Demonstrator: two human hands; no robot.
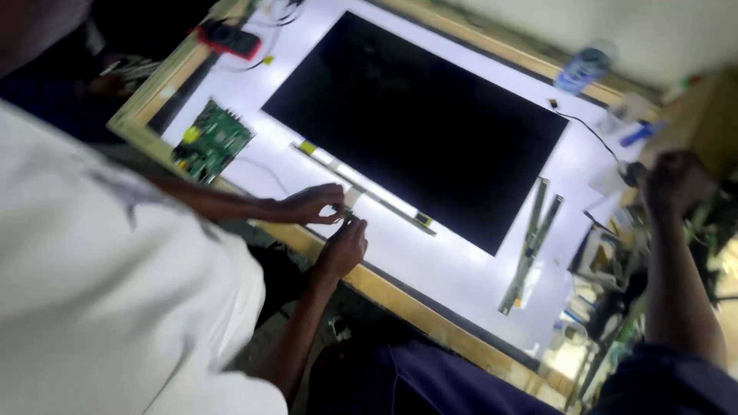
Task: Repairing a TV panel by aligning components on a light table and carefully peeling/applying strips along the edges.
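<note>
Resting between both hands [330, 223]: ribbon connector [351, 201]

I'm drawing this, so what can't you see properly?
- Head view: what the right hand grips, hidden by its own fingers.
- Head view: the tiny piece between the co-worker's hands, too small and blurred.
- Head view: clutter at right, blurred, cut by the edge.

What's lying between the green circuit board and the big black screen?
Only bare, glowing white surface separates the green circuit board and black screen, per the head view.
</note>
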